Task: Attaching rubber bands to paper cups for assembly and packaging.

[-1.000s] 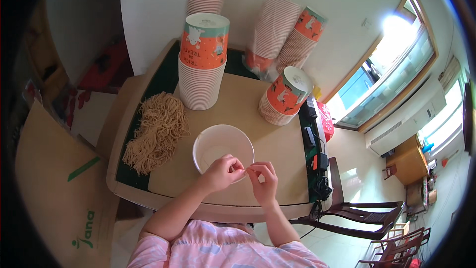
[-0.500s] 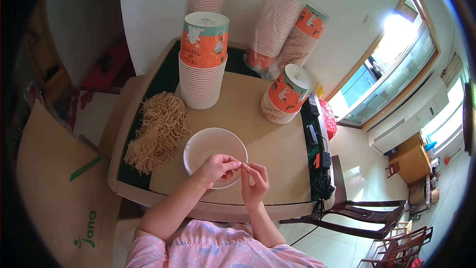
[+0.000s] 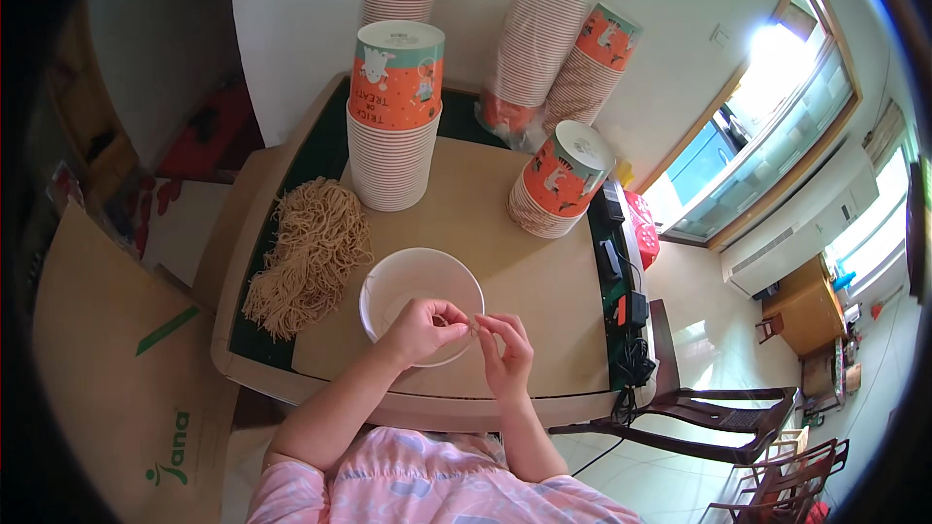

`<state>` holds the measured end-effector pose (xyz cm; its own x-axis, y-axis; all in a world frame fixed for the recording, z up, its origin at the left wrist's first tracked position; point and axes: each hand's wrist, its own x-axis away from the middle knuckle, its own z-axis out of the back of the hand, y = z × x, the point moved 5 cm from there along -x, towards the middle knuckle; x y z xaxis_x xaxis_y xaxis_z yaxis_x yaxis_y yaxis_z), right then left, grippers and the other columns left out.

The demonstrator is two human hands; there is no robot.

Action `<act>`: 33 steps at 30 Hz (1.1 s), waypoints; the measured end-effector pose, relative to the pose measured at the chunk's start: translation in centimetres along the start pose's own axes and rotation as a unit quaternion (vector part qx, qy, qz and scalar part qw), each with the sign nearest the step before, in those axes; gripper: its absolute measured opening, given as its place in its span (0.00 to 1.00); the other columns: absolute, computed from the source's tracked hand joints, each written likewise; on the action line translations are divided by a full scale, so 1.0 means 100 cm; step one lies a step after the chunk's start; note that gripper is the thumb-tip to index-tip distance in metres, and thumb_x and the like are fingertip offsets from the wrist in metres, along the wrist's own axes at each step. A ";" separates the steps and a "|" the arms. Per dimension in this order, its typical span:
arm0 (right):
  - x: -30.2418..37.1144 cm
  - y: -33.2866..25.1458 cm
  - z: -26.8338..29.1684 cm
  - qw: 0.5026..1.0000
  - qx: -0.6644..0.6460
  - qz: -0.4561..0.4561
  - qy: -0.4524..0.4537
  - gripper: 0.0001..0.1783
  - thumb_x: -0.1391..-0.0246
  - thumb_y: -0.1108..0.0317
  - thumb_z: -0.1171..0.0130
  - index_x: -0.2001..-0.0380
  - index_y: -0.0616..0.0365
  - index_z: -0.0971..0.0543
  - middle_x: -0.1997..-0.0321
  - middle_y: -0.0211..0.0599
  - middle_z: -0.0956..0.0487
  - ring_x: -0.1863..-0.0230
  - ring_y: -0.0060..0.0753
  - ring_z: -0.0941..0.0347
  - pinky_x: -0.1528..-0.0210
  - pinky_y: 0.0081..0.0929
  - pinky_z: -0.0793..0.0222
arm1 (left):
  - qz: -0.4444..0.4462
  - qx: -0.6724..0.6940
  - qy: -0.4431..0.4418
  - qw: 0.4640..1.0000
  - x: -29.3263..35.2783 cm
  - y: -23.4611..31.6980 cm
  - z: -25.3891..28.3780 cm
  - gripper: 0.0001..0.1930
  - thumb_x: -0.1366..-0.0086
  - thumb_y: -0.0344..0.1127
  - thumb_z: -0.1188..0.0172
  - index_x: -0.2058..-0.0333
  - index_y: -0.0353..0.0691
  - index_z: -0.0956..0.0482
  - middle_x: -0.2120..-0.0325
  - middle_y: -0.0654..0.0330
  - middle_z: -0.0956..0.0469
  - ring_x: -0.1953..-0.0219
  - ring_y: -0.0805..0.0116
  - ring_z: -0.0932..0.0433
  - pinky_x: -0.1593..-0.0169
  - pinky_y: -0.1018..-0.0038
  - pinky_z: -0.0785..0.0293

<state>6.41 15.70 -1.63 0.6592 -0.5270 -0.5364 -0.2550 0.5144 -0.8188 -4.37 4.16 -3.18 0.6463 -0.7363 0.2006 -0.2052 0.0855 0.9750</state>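
A white paper bucket (image 3: 427, 267) stands mouth up near the front edge of the table, and a thin strand shows at its left inner wall. Above its right rim my left hand (image 3: 424, 328) pinches a thin beige cord (image 3: 473, 323) between thumb and fingers. My right hand (image 3: 507, 354) meets it there, thumb and fingertips closed on the same cord. The fingers hide most of the cord. Left of the bucket lies a large tangled heap of beige cord (image 3: 309, 257).
Behind the bucket rises a tall stack of nested paper buckets (image 3: 393, 160), with a shorter orange stack (image 3: 560, 184) to its right. Plastic-wrapped stacks (image 3: 539, 39) stand at the wall. Power strips and cables (image 3: 633, 311) line the right edge. A cardboard box (image 3: 107, 359) is at left.
My fingertips have shifted slightly over the bucket's right rim, and a bit more of the cord shows between them. The bucket and the cord heap stay in place.
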 end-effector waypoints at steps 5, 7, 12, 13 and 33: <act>-0.006 0.006 -0.004 0.993 -0.036 -0.058 -0.094 0.07 0.51 0.81 0.37 0.66 0.63 0.19 0.68 0.35 0.22 0.64 0.26 0.27 0.59 0.21 0.31 | -0.075 -0.093 0.026 0.992 0.000 -0.001 0.000 0.04 0.41 0.28 0.36 0.67 0.35 0.19 0.77 0.68 0.22 0.77 0.85 0.29 0.75 0.86 0.36; -0.008 0.005 -0.004 0.994 -0.028 -0.050 -0.089 0.06 0.52 0.81 0.37 0.68 0.63 0.20 0.69 0.34 0.22 0.66 0.26 0.27 0.60 0.21 0.31 | -0.078 -0.081 0.027 0.993 0.002 0.000 0.001 0.04 0.40 0.28 0.36 0.67 0.35 0.18 0.75 0.68 0.21 0.77 0.86 0.30 0.74 0.85 0.35; -0.010 0.004 -0.005 0.996 0.006 -0.027 -0.080 0.06 0.54 0.82 0.36 0.72 0.63 0.23 0.71 0.34 0.23 0.68 0.26 0.28 0.62 0.21 0.32 | -0.032 -0.046 0.022 0.998 0.005 0.011 0.000 0.04 0.40 0.28 0.37 0.66 0.35 0.18 0.75 0.68 0.20 0.76 0.86 0.31 0.74 0.85 0.35; -0.010 0.004 -0.006 0.997 0.007 -0.028 -0.078 0.06 0.54 0.82 0.37 0.72 0.63 0.23 0.71 0.34 0.24 0.68 0.26 0.29 0.63 0.21 0.32 | -0.026 -0.019 0.027 0.999 0.006 0.011 0.001 0.05 0.40 0.28 0.38 0.66 0.35 0.17 0.75 0.69 0.20 0.77 0.86 0.31 0.75 0.85 0.35; -0.009 0.006 -0.004 0.998 -0.015 -0.032 -0.051 0.06 0.53 0.83 0.38 0.72 0.63 0.24 0.71 0.34 0.24 0.68 0.25 0.29 0.63 0.21 0.33 | -0.178 -0.256 0.108 0.944 0.014 0.034 -0.007 0.04 0.48 0.30 0.32 0.71 0.40 0.16 0.77 0.60 0.27 0.77 0.69 0.28 0.70 0.73 0.29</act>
<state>5.36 16.22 -1.76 0.7426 -0.4855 -0.4614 -0.2314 0.4605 -0.8570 -3.68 3.86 0.44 0.7527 -0.6310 -0.1877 0.4003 0.2123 0.8915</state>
